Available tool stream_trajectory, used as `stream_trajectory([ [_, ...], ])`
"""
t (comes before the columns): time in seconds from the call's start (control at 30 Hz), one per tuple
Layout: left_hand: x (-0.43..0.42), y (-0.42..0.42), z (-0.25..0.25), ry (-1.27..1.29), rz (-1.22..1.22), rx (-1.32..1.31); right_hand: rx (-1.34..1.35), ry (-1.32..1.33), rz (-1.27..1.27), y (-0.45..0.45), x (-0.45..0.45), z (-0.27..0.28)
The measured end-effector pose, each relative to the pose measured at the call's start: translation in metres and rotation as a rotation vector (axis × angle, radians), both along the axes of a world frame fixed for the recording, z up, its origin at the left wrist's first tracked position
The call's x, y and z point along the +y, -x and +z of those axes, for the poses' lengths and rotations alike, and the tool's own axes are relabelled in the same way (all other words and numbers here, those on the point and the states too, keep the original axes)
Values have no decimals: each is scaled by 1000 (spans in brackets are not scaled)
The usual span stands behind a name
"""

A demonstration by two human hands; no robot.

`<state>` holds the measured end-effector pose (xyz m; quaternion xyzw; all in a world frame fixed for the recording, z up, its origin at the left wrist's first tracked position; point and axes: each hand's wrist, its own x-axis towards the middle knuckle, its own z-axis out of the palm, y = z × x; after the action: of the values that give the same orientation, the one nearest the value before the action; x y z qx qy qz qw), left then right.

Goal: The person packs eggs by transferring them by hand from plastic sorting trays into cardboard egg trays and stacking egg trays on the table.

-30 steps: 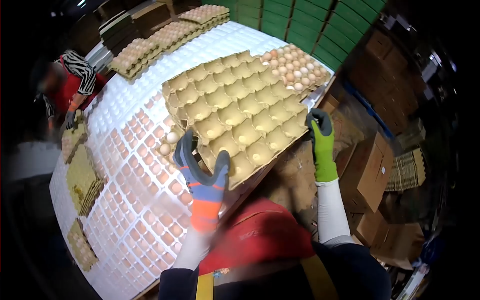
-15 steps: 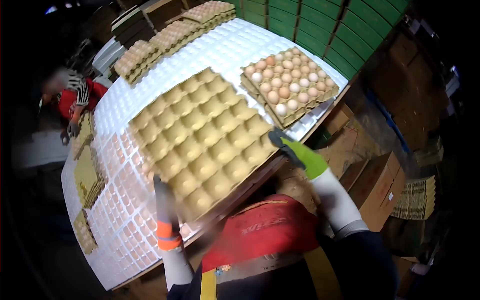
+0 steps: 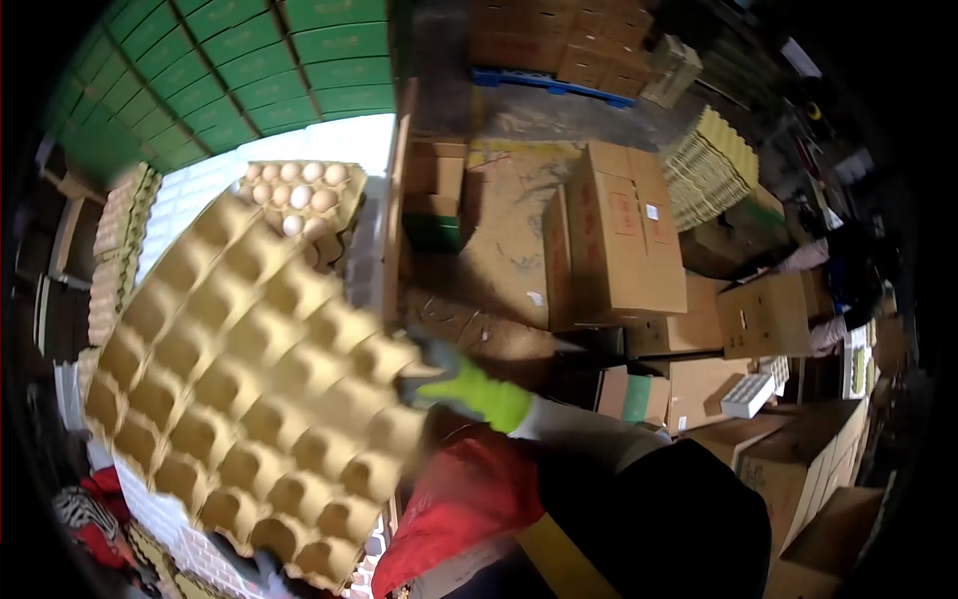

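Observation:
An empty, pale yellow egg tray (image 3: pixel 254 369) is held up at the left of the view, tilted. My right hand (image 3: pixel 434 374), in a grey and green glove, grips its right edge. At the tray's lower edge is my left hand (image 3: pixel 257 567), in a grey-blue glove, its fingers partly hidden by the tray. Behind the tray, a tray of brown and white eggs (image 3: pixel 309 190) rests on the white table surface (image 3: pixel 349 137); the held tray covers part of it.
Green boxes (image 3: pixel 239 70) stand stacked behind the table. To the right are cardboard boxes (image 3: pixel 629 235), a stack of egg trays (image 3: pixel 707 170) and a blue pallet (image 3: pixel 554 85). One person (image 3: pixel 90 514) is at lower left, another (image 3: pixel 858 275) at far right.
The view has swung to the right. The empty tray, held in both hands, has moved away from over the eggs on the table's near part and now appears at the left.

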<state>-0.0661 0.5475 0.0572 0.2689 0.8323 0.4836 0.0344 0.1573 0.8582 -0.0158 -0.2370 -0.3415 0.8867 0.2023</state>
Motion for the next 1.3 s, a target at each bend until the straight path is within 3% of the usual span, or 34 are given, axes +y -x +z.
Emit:
stream_trajectory([
  [0.07, 60, -5, -21, 36, -121, 125, 170, 59, -448, -45, -4, 9],
  [0.13, 139, -57, -14, -146, -390, -125, 124, -63, -589, -107, 3, -12],
  [0.17, 173, -75, -17, -170, -504, -348, -21, -71, -660, -137, 4, -23],
  [0.2, 203, -89, -38, -218, -657, -273, -166, -80, -725, -167, 2, -35],
  [0.27, 258, -143, -44, -291, -703, -719, -297, 42, -926, -235, 1, -73],
  [0.3, 275, -165, -73, -287, -675, -839, -344, 49, -974, -267, 2, -93],
  [0.33, 295, -176, -127, -39, -708, -485, -394, 61, -1020, -296, -1, -106],
  [0.37, 315, -200, -135, -124, -732, -1019, -709, -404, -870, -322, -10, -107],
  [0.4, 334, -220, -181, -13, -698, -1036, -537, -83, -873, -345, -4, -107],
  [0.43, 350, -237, -178, 88, -777, -1137, -388, 250, -908, -368, 2, -105],
  [0.47, 363, -266, -193, 73, -695, -1096, -386, 252, -909, -390, 10, -112],
  [0.53, 395, -304, -215, 151, -845, -1180, -370, 183, -955, -437, 10, -135],
  [0.57, 412, -330, -246, 69, -900, -1134, -988, -567, -746, -455, 6, -139],
  [0.6, 425, -354, -270, -12, -938, -1083, -984, -561, -723, -473, 18, -141],
  [0.63, 439, -370, -255, 19, -1008, -1035, -825, -340, -900, -490, 31, -146],
  [0.7, 467, -389, -237, 96, -1132, -964, -668, -169, -1087, -536, 60, -167],
  [0.73, 476, -392, -234, 135, -1151, -955, -681, -230, -1102, -558, 80, -182],
  [0.77, 480, -392, -233, 174, -1178, -932, -569, -12, -1143, -544, 97, -146],
  [0.8, 479, -390, -232, 215, -1205, -913, -599, -35, -1247, -560, 118, -179],
  [0.87, 463, -363, -217, 226, -1251, -897, -688, -74, -1166, -598, 129, -187],
  [0.93, 434, -322, -210, 288, -1207, -781, -966, -266, -1122, -588, 169, -193],
  [1.0, 393, -282, -214, 325, -970, -309, -1276, -544, -1081, -545, 215, -181],
  [1.07, 350, -248, -200, 359, -681, -407, -1345, -810, -979, -478, 253, -164],
  [1.13, 291, -221, -200, 234, -369, -493, -1197, -993, -805, -404, 281, -148],
  [1.17, 266, -209, -191, -26, -302, -623, -1077, -1040, -668, -358, 290, -143],
  [1.23, 214, -195, -170, 19, -84, -478, -782, -1076, -332, -250, 290, -130],
  [1.3, 167, -195, -158, -308, 106, -537, -335, -1162, -43, -143, 274, -128],
])
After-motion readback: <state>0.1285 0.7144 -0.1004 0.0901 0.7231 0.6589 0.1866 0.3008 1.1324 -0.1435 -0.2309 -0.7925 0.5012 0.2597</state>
